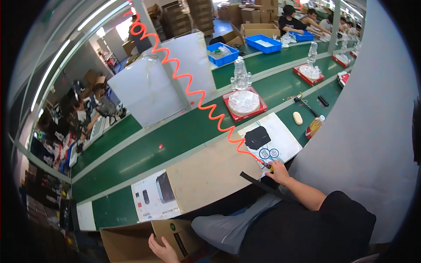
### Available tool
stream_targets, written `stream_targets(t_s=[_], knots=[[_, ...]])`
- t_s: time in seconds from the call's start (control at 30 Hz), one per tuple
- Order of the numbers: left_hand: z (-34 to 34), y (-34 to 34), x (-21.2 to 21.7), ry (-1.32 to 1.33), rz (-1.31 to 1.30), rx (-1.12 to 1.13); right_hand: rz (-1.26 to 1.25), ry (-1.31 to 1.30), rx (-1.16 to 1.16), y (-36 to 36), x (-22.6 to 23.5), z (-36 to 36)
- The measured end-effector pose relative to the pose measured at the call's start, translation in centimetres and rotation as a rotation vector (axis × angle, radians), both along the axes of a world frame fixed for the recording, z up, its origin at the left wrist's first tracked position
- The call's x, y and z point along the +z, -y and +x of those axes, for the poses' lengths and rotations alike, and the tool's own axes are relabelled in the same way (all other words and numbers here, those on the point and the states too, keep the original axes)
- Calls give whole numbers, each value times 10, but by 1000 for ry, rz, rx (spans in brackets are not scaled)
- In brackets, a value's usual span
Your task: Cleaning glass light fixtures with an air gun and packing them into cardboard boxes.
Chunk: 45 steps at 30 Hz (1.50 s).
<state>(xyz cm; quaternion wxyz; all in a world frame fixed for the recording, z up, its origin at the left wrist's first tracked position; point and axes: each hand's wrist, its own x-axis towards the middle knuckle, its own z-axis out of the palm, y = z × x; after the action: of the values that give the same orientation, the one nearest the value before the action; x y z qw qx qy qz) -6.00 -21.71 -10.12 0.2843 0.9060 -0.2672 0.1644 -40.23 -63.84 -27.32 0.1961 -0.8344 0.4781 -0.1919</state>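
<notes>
My right hand [279,172] is closed around a small yellow-and-dark tool [270,167] at the end of an orange coiled hose [202,99]. The tool's exact kind is too small to make out. Just beyond it, a flat black part [257,137] lies on a white printed board [280,127]. My left hand [163,250] is low at the front, its fingers apart and nothing in them. It is beside the flap of an open cardboard box [127,239].
Red cartons [250,115] carrying clear-wrapped items [241,83] stand along the green conveyor [193,125]. Right of the board are a bottle [314,128], a cream oval object [297,118] and a hammer-like tool [306,103]. Blue trays [264,44] and co-workers [291,22] are farther back.
</notes>
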Motion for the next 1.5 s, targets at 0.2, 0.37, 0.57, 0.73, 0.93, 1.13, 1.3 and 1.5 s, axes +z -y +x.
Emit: stream_targets(t_s=[0.2, 0.37, 0.57, 0.73, 0.93, 1.13, 1.3, 1.5], knots=[[-28, 39, 25, 125, 54, -109, 10, -129, 105, -13, -16, -24], [-61, 75, 12, -338, -132, -525, 180, -108, 89, -29, 30, -41], [-101, 119, -43, -724, 1, -920, 183, -47, 242, -41, 102, -2], [-129, 144, -46, -851, -254, -854, 181, 115, 528, -58, 151, 83], [-125, 135, -77, -767, -455, -669, 269, 302, 949, -118, 172, 147], [-136, 127, -73, -922, -823, -470, 344, 147, 1136, -114, 189, 171], [-131, 96, -30, -938, -813, -222, 348, 326, 944, 4, 189, 215], [-135, 63, -11, -628, -552, -209, -242, 213, 350, 233, 198, 264]])
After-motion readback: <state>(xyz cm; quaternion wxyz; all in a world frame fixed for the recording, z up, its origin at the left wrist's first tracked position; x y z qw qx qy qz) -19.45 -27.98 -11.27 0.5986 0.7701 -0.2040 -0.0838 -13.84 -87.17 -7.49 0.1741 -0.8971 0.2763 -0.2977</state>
